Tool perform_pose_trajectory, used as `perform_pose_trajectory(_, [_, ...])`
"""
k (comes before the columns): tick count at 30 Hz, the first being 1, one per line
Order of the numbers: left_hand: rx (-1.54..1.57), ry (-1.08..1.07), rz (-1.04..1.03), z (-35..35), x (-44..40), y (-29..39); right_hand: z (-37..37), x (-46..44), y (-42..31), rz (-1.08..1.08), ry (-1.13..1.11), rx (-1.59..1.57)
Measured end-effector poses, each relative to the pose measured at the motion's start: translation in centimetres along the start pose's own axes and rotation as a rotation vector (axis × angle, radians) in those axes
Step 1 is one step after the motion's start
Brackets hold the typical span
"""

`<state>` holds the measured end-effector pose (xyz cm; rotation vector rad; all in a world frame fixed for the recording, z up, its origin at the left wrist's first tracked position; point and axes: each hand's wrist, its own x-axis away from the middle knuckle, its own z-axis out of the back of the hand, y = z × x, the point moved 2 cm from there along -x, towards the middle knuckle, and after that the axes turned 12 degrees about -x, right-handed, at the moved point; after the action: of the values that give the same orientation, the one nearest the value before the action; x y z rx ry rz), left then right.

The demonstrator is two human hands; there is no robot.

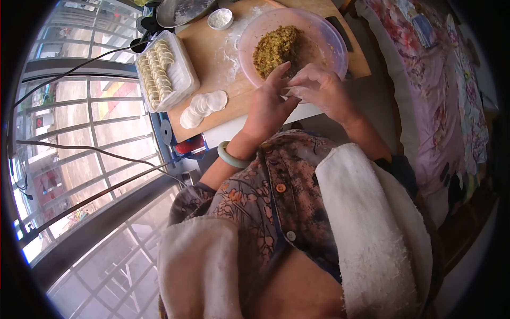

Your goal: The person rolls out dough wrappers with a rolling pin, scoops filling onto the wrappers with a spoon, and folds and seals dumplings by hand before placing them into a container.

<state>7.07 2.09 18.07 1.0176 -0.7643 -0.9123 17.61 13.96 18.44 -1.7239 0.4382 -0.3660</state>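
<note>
No readable text, labels, brands, numbers or signs anywhere in view.

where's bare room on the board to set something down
Bare board lies between the dumpling box and bowl, beyond the wrappers, floury toward the bowl. Crowded: the bowl's near edge, by the left hand and right hand.

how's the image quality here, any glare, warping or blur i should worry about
Head view: daylight washes out parts of the window; head view: wide-angle warping, with dark rounded edges; head view: detail between the left hand and right hand is soft, so what the fingertips pinch is hard to make out.
</note>
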Motion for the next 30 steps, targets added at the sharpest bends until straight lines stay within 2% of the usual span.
perform_pose_trajectory(4, [-0.012, -0.004, 0.037, 0.2, 0.2, 0.8, 0.3, 0.1, 0.8, 0.012, 0.03, 0.034])
perform_pose_trajectory(7, [0.204, -0.121, 0.071, 0.0, 0.0, -0.9, 0.4, 0.3, 1.1, -0.09, 0.112, -0.19])
perform_pose_trajectory(10, [0.203, -0.236, 0.175, 0.3, 0.1, -0.8, 0.6, 0.2, 1.2, -0.068, 0.089, -0.188])
perform_pose_trajectory(13, [0.329, -0.135, 0.108, -0.1, 0.1, -1.3, -0.1, 0.1, 0.5, -0.028, 0.104, -0.092])
perform_pose_trajectory(19, [0.216, -0.138, 0.105, -0.7, -0.2, -2.0, -0.2, -0.2, 0.8, 0.148, 0.012, 0.076])
perform_pose_trajectory(22, [0.186, -0.151, 0.128, -0.9, -0.2, -2.1, -0.3, 0.0, 1.2, 0.001, 0.061, -0.163])
perform_pose_trajectory(28, [0.352, -0.165, 0.09, -1.1, -0.3, -1.9, 0.1, 0.2, 1.4, -0.04, 0.13, -0.184])
perform_pose_trajectory(30, [0.316, -0.156, 0.124, -1.0, -0.3, -2.0, 0.3, 0.2, 1.7, -0.059, 0.136, -0.198])
